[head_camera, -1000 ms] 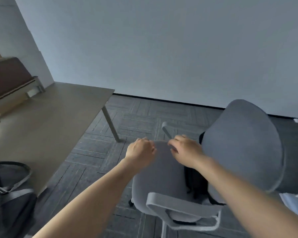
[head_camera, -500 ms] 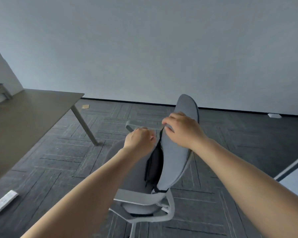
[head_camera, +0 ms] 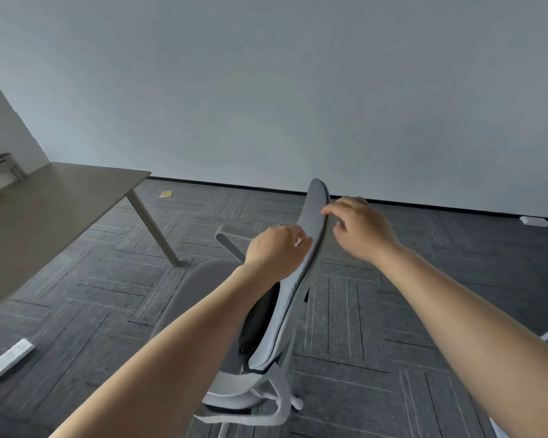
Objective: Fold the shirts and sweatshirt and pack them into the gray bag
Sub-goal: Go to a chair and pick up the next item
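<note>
No shirt, sweatshirt or gray bag shows in the head view. A gray office chair stands in front of me, its backrest (head_camera: 315, 213) turned edge-on. My left hand (head_camera: 276, 251) is curled into a fist against the left face of the backrest, with nothing visible in it. My right hand (head_camera: 361, 229) hovers at the backrest's upper right edge, fingers loosely bent, the index fingertip touching the rim. A dark part (head_camera: 260, 317) sits between backrest and seat.
A brown table (head_camera: 45, 210) with a slanted metal leg (head_camera: 152, 229) stands at the left. On the dark carpet lie a white strip (head_camera: 7, 360), a small yellow piece (head_camera: 166, 194) and a white block (head_camera: 533, 221) by the wall.
The chair has swung from facing me to edge-on. My right hand has let go of the backrest top and opened. The view turned right, and the dark bag at the lower left has left it.
</note>
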### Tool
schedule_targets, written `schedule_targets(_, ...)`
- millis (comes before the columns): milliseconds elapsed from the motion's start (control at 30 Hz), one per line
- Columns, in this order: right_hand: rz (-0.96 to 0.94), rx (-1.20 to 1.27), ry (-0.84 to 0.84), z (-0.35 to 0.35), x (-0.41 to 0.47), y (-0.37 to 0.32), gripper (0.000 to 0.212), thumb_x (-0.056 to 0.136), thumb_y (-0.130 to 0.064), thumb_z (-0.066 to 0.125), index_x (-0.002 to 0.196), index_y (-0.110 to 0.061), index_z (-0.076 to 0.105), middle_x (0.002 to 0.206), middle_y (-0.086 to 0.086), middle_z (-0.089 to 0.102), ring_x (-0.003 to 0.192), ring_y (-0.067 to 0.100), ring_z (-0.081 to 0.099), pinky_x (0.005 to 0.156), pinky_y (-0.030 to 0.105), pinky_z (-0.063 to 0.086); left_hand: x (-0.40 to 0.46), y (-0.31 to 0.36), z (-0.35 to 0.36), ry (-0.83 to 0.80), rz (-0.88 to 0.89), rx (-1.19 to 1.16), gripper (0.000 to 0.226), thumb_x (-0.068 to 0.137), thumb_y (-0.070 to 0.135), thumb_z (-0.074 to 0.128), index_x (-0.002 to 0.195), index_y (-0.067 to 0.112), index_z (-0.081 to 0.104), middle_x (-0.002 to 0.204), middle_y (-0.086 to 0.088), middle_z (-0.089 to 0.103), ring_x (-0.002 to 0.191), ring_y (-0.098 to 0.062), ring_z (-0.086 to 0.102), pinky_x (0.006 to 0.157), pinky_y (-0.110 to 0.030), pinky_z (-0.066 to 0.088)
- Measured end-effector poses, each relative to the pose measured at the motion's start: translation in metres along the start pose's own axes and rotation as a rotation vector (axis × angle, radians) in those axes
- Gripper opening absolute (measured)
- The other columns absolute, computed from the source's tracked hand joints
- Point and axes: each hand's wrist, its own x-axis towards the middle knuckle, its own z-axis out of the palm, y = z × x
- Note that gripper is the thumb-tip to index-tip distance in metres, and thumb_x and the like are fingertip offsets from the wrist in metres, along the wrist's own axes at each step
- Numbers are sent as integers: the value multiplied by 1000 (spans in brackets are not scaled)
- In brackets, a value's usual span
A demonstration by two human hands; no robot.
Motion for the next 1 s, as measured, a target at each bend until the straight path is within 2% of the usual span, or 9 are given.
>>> schedule_targets(167,-47,-47,-95,10,32,44,48,88,-9,49,132,-28,52,135,-10,49,127,13,38,93,43,50,37,19,16,-40,-27,30,50,93,56,42,127,23,57,118,2,65,107,-21,61,77,-31,42)
schedule_targets(367,-334,-47,-265,21,83,84,57,78,-27,57,134,-33,52,148,-6,39,139,15,28,114,45,29,54,28,32,-32,-53,161,40,85,56,50,101,23,63,92,3,68,84,-22,64,71,-32,50)
schedule_targets(467,-519,-83,-323,29,114,103,55,73,-42,56,128,-35,57,150,-6,39,144,17,24,118,45,21,61,29,38,-13,-144,172,33,81,52,54,100,28,64,90,7,68,81,-20,64,71,-32,51)
schedule_targets(533,-620,-40,-318,35,134,114,48,74,-41,68,121,-32,63,141,-5,50,140,20,32,117,43,23,63,33,43,6,-242,163,31,79,52,52,100,32,64,88,8,69,79,-18,64,72,-32,53)
schedule_targets(600,-726,6,-324,43,150,125,43,72,-43,75,112,-29,69,123,-6,62,126,19,46,112,39,29,61,42,51,37,-344,164,29,79,50,50,97,31,63,86,6,68,77,-20,63,72,-33,53)
schedule_targets(700,-802,68,-397,56,160,133,39,71,-57,68,102,-33,65,101,-13,64,102,13,54,100,36,40,55,59,64,97,-467,210,28,80,48,48,93,28,62,84,4,65,78,-22,61,68,-32,49)
schedule_targets(767,-849,123,-407,64,165,136,33,70,-56,68,95,-35,62,93,-15,62,92,11,53,91,38,45,51,66,73,129,-537,247,29,83,51,48,93,26,61,87,5,63,80,-22,61,67,-31,44)
schedule_targets(867,-923,170,-387,68,169,133,31,71,-53,70,91,-31,63,87,-14,61,84,11,54,87,33,42,43,69,84,206,-598,325,38,84,59,46,90,24,60,86,7,61,77,-20,60,65,-30,43)
schedule_targets(1000,-994,232,-319,77,173,127,42,70,-65,56,91,-29,63,85,-14,61,81,11,53,84,32,35,34,58,86,275,-652,476,52,79,72,40,81,24,59,78,8,62,68,-16,60,59,-28,45)
